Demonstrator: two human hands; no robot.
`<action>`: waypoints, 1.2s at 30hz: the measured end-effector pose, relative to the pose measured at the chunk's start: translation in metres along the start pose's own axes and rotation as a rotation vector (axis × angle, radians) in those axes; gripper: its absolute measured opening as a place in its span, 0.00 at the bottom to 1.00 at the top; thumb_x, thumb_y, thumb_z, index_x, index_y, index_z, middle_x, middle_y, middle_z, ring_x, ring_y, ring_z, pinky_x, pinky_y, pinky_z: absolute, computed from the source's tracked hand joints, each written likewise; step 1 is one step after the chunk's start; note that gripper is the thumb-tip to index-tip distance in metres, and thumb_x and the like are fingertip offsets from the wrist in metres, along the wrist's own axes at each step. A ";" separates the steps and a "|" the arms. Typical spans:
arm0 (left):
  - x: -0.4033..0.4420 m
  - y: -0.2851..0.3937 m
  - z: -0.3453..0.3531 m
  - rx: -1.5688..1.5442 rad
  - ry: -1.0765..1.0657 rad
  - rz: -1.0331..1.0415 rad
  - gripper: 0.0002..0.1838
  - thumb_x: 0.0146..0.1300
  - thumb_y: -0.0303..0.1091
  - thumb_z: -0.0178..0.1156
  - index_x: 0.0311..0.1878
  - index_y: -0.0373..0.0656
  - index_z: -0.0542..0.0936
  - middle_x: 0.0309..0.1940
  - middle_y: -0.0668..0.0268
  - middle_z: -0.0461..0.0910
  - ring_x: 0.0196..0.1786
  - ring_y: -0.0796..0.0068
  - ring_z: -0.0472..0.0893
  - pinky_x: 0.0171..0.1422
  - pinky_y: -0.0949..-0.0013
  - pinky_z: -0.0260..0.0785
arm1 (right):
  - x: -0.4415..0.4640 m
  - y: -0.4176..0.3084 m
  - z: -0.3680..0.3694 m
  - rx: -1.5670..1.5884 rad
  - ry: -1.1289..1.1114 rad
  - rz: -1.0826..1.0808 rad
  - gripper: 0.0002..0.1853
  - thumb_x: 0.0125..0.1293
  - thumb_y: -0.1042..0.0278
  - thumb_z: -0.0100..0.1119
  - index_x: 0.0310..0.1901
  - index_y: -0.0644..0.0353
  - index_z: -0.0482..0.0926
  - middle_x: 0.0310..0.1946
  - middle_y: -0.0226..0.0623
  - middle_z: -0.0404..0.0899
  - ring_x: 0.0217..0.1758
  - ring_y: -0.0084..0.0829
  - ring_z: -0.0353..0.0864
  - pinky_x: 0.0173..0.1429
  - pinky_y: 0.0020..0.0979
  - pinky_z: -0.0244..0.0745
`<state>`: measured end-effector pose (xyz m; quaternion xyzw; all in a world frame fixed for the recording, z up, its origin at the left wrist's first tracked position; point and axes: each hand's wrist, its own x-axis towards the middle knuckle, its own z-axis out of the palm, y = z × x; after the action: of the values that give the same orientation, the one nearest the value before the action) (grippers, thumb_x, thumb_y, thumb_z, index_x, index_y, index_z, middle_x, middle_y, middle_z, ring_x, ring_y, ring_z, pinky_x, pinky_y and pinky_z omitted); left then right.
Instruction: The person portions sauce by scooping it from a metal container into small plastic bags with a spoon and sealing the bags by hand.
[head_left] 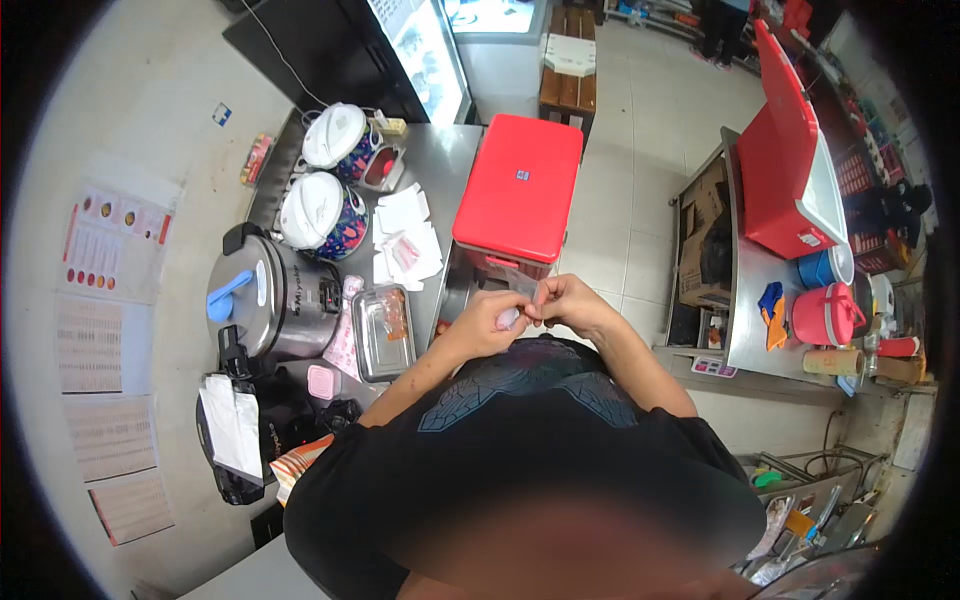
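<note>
Both hands meet in front of my chest, just below a red cooler box (pixel 520 185) with its lid closed. My left hand (pixel 492 322) has its fingers curled round a small whitish object (pixel 508 319) that I cannot make out. My right hand (pixel 570 305) pinches a clear plastic bag (pixel 522 283) near the left fingertips. To the left, a metal tray (pixel 384 335) with something orange inside lies on the steel counter, and white paper pieces (pixel 405 225) with a small packet are spread above it.
At the left stand a large steel cooker (pixel 300 295) and two patterned pots (pixel 322 212). An open red cooler (pixel 780 170) and a pink jug (pixel 822 315) stand on the right table (pixel 752 345). A person's legs (pixel 718 35) show at the far top.
</note>
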<state>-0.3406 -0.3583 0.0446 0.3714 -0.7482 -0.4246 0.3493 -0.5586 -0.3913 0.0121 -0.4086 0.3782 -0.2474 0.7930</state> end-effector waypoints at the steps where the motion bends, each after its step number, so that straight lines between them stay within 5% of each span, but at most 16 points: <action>1: 0.002 0.002 0.000 -0.005 -0.010 0.009 0.07 0.65 0.25 0.66 0.44 0.36 0.86 0.36 0.53 0.88 0.37 0.56 0.89 0.43 0.61 0.78 | -0.002 0.001 -0.002 -0.006 -0.003 -0.010 0.10 0.64 0.72 0.76 0.30 0.58 0.81 0.27 0.34 0.85 0.30 0.23 0.85 0.31 0.24 0.72; 10: 0.010 -0.013 0.017 0.209 0.096 0.072 0.08 0.60 0.30 0.66 0.32 0.36 0.78 0.26 0.50 0.77 0.32 0.42 0.81 0.35 0.52 0.72 | -0.013 0.001 -0.005 -0.378 0.035 -0.113 0.13 0.75 0.63 0.64 0.33 0.61 0.83 0.28 0.28 0.82 0.31 0.21 0.80 0.38 0.28 0.73; 13: 0.009 -0.016 0.017 0.289 -0.005 0.038 0.08 0.59 0.32 0.68 0.37 0.38 0.82 0.30 0.51 0.81 0.35 0.43 0.83 0.39 0.51 0.74 | -0.014 0.006 -0.001 -0.498 0.070 -0.167 0.15 0.76 0.62 0.59 0.33 0.64 0.83 0.23 0.28 0.79 0.27 0.22 0.76 0.36 0.32 0.73; 15: 0.006 -0.011 0.026 0.389 0.113 0.043 0.09 0.56 0.32 0.68 0.36 0.39 0.80 0.31 0.52 0.81 0.35 0.43 0.83 0.38 0.49 0.75 | -0.018 0.003 0.013 -0.582 0.187 -0.163 0.15 0.74 0.63 0.59 0.32 0.66 0.82 0.21 0.28 0.77 0.25 0.23 0.75 0.34 0.33 0.73; 19: 0.004 -0.016 0.038 0.611 0.217 -0.041 0.10 0.52 0.32 0.68 0.36 0.40 0.80 0.34 0.53 0.82 0.37 0.45 0.84 0.39 0.47 0.78 | -0.002 0.006 0.019 -0.841 0.371 -0.316 0.14 0.66 0.63 0.59 0.33 0.68 0.85 0.23 0.52 0.82 0.25 0.40 0.83 0.37 0.42 0.77; 22: 0.006 -0.017 0.039 0.664 0.201 -0.118 0.10 0.52 0.32 0.67 0.37 0.41 0.81 0.35 0.53 0.83 0.38 0.46 0.85 0.41 0.48 0.79 | -0.001 -0.009 0.022 -0.932 0.367 -0.161 0.17 0.62 0.58 0.61 0.38 0.65 0.88 0.33 0.59 0.85 0.41 0.57 0.87 0.49 0.51 0.80; 31: 0.006 -0.019 0.024 0.276 -0.023 -0.055 0.09 0.54 0.33 0.67 0.33 0.36 0.83 0.31 0.47 0.83 0.38 0.42 0.85 0.44 0.48 0.78 | -0.010 0.000 0.005 -0.802 0.065 -0.194 0.16 0.68 0.63 0.55 0.39 0.68 0.87 0.39 0.59 0.86 0.46 0.56 0.87 0.54 0.48 0.79; 36: -0.002 -0.021 0.038 0.565 0.090 -0.110 0.11 0.55 0.37 0.67 0.32 0.38 0.83 0.33 0.50 0.84 0.38 0.43 0.85 0.42 0.46 0.78 | 0.002 0.016 0.006 -0.913 0.158 -0.196 0.17 0.66 0.61 0.58 0.37 0.69 0.87 0.33 0.59 0.85 0.37 0.50 0.88 0.47 0.48 0.80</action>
<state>-0.3659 -0.3502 0.0106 0.5123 -0.7993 -0.2009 0.2413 -0.5510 -0.3816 0.0001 -0.7290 0.4673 -0.1597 0.4740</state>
